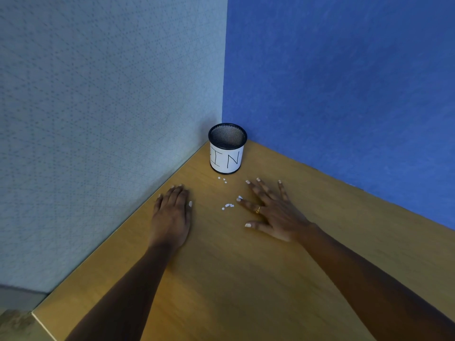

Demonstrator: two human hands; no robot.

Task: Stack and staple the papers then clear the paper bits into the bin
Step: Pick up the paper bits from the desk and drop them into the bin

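A black mesh cup wrapped in white paper lettered "BIN" [227, 151] stands in the far corner of the wooden desk [221, 267]. Small white paper bits lie in two clusters: one just in front of the bin [222, 179], another nearer me [228, 206]. My left hand [172, 215] rests flat on the desk, left of the bits, fingers together, holding nothing. My right hand [273, 210] lies flat with fingers spread, its index fingertip touching the nearer cluster. No papers or stapler are in view.
A grey partition [98, 119] borders the desk on the left and a blue partition [344, 82] on the right, meeting behind the bin. The desk's front-left corner [37, 313] shows at the lower left.
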